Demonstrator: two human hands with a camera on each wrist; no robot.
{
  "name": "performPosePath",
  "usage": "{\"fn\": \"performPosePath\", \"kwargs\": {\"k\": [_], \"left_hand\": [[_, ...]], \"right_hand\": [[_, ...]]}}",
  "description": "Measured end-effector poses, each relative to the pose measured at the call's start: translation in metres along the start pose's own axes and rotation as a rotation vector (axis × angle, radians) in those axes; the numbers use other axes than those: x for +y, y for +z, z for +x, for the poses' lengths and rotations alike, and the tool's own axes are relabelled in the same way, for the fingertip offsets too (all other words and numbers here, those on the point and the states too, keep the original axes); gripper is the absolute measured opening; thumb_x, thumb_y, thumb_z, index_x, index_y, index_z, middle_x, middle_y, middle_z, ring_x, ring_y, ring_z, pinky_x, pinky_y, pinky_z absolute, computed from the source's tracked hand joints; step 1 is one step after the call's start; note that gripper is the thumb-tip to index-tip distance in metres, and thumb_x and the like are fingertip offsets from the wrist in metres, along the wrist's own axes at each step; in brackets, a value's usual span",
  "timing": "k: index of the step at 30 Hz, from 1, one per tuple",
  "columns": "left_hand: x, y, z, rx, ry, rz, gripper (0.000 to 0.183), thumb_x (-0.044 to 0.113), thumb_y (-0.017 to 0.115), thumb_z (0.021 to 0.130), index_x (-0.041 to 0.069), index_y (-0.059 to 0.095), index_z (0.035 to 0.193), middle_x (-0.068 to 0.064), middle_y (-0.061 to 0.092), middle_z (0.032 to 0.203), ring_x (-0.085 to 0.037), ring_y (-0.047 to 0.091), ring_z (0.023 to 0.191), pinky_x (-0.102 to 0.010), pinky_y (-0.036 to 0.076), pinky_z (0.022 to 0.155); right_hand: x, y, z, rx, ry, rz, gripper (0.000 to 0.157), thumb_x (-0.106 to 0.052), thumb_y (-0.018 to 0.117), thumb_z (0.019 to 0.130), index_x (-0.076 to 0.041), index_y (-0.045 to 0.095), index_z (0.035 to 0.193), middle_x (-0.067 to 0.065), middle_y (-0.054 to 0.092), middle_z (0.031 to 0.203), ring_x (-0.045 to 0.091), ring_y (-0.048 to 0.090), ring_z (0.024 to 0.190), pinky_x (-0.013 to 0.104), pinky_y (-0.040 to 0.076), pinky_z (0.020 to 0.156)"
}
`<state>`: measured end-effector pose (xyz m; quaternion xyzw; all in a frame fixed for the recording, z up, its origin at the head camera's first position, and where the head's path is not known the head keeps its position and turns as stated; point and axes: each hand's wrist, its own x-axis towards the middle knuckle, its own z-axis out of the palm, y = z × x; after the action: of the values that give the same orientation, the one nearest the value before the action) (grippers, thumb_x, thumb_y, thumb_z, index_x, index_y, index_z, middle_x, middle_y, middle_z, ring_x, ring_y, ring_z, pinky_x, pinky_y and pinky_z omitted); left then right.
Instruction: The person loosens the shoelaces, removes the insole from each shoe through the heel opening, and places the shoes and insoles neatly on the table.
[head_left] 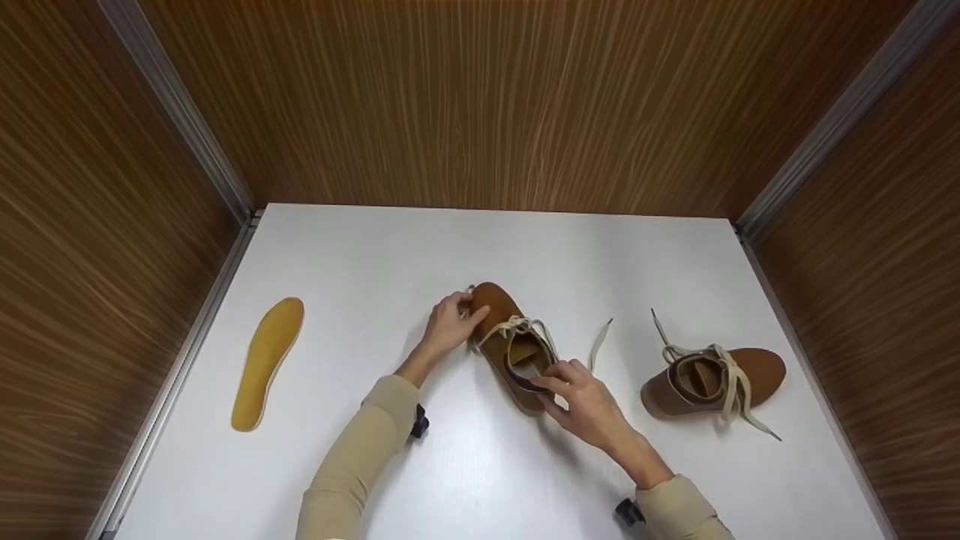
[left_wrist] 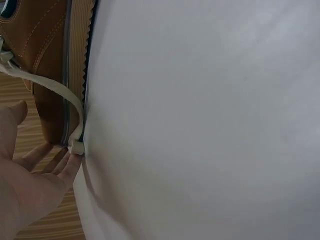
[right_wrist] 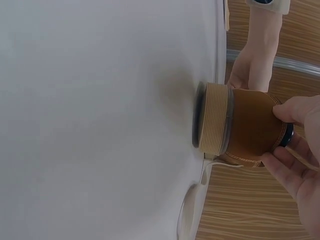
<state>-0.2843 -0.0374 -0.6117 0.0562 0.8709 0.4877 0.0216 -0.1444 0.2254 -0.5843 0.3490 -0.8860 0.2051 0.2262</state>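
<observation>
A beige sleeve point(head_left: 352, 461) leads to the left hand point(head_left: 450, 324), whose loosely extended fingers touch the toe of a brown shoe point(head_left: 498, 361). The right hand point(head_left: 589, 405) pinches its heel collar point(right_wrist: 286, 137); well left of this grip lies 1 yellow insole point(head_left: 268, 364), and to the right sits a 2nd shoe point(head_left: 675, 403).

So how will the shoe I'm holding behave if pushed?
The shoe probably resists sliding, given the toothed edge under its sole. It seems unlikely to roll, standing upright on that sole. The lace will likely flop, since it curves loosely.
</observation>
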Motion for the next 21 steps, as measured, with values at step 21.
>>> {"fn": "performPosePath", "kwargs": {"k": [21], "left_hand": [[0.031,0.006,0.02,-0.043,-0.164,0.149,0.083,0.061,0.075,0.09,0.002,0.056,0.146,-0.021,0.063,0.144,-0.039,0.059,0.136,-0.048,0.049,0.115]], "right_hand": [[-0.013,0.01,0.012,0.012,-0.028,0.052,0.026,-0.008,0.09,0.08,-0.015,0.081,0.104,0.0,0.069,0.098,0.015,0.062,0.087,0.026,0.056,0.07]]}}
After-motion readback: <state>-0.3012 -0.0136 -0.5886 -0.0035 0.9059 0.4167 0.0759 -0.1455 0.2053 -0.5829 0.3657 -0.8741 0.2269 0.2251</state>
